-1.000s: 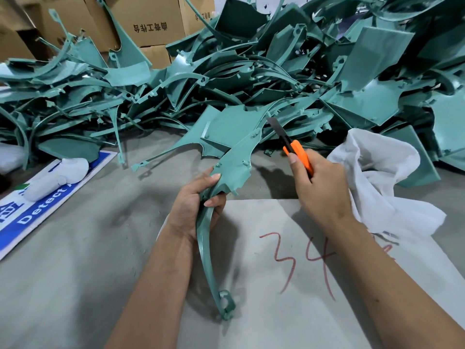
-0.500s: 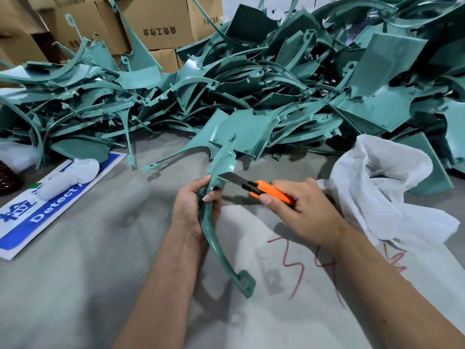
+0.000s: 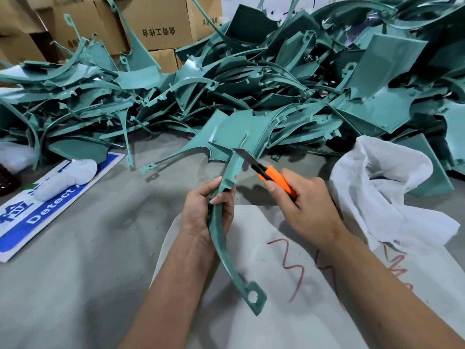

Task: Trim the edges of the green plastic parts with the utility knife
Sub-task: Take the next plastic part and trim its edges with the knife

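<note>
Knife blade laid against the held green part.

The left hand (image 3: 206, 212) gripped a curved green part (image 3: 221, 238) at mid-length, above the worktop's (image 3: 75, 285) near middle, its ring end low over a white sheet (image 3: 276, 311). The right hand (image 3: 304, 210) clasped the orange knife (image 3: 274, 176), blade tip touching the part's upper edge. A pile (image 3: 251, 84) of green parts filled the far edge; a white cloth (image 3: 392, 197) lay at the right.
</note>
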A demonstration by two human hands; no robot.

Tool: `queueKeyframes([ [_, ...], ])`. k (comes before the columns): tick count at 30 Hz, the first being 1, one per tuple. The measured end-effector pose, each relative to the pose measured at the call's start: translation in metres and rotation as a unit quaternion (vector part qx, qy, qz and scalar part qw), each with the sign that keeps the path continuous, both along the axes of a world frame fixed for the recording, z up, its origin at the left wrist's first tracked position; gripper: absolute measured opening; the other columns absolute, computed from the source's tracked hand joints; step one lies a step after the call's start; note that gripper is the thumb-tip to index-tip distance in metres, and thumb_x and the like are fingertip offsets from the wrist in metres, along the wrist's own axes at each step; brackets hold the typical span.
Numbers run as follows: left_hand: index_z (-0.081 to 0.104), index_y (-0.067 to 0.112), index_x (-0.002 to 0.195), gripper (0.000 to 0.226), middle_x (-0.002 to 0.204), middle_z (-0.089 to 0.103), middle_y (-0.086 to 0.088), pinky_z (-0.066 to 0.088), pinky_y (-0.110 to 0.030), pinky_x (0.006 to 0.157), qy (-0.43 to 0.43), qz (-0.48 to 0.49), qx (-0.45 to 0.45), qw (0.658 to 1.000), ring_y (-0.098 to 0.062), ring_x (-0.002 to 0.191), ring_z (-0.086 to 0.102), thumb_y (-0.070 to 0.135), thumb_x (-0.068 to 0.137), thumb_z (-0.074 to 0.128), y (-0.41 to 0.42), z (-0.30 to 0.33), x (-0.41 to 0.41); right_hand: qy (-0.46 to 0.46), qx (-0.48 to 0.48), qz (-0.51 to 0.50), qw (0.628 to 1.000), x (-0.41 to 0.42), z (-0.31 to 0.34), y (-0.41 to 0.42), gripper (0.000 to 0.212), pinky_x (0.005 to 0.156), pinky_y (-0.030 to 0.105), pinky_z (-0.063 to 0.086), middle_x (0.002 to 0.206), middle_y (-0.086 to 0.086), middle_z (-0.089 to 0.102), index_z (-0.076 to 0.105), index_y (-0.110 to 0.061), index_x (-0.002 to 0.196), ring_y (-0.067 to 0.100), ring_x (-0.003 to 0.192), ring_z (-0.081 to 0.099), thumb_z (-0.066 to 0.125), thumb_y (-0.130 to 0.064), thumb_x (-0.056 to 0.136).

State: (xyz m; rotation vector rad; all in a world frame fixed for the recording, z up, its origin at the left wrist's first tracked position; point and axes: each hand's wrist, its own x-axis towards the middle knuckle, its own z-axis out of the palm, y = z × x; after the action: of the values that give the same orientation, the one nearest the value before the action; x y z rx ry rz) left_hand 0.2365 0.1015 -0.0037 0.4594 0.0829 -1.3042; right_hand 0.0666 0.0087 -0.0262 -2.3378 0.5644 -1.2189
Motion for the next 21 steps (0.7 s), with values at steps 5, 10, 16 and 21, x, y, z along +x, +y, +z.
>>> queueKeyframes([
  [5,0.056,-0.006,0.114,0.033,0.086,0.059,-0.017,0.038,-0.013,0.035,0.073,0.007,-0.014,0.997,-0.008,0.066,0.049,-0.005,0.081,0.051,-0.003,0.001,-0.008,-0.023,-0.014,-0.017,0.999,0.000,-0.001,0.001,0.033,0.045,0.016,0.028,0.055,-0.011,0.042,0.039,-0.035,0.079,0.016,0.046,0.047,0.052,-0.041,0.109],
  [10,0.059,-0.013,0.106,0.026,0.082,0.064,-0.021,0.038,-0.014,0.034,0.097,-0.004,-0.023,0.995,-0.014,0.075,0.060,-0.004,0.083,0.050,-0.002,0.004,-0.014,-0.005,0.000,-0.021,1.000,0.003,-0.004,0.001,0.034,0.045,0.023,0.032,0.056,-0.009,0.046,0.047,-0.024,0.080,0.017,0.048,0.049,0.051,-0.043,0.108],
  [16,0.059,-0.013,0.104,0.021,0.086,0.066,-0.023,0.042,-0.016,0.034,0.138,0.000,-0.032,0.990,-0.027,0.061,0.072,-0.004,0.087,0.050,-0.001,0.004,-0.012,0.040,0.004,0.002,0.999,0.006,-0.006,0.002,0.037,0.049,0.039,0.042,0.059,-0.003,0.055,0.055,-0.016,0.084,0.017,0.050,0.052,0.051,-0.045,0.107],
  [21,0.057,-0.011,0.110,0.020,0.085,0.064,-0.023,0.044,-0.018,0.034,0.139,-0.005,-0.021,0.990,-0.028,0.058,0.071,-0.003,0.095,0.047,0.000,0.004,-0.009,0.039,-0.011,0.045,0.998,-0.002,-0.002,-0.004,0.036,0.047,0.026,0.036,0.056,-0.008,0.048,0.056,-0.019,0.080,0.016,0.048,0.050,0.054,-0.043,0.108],
])
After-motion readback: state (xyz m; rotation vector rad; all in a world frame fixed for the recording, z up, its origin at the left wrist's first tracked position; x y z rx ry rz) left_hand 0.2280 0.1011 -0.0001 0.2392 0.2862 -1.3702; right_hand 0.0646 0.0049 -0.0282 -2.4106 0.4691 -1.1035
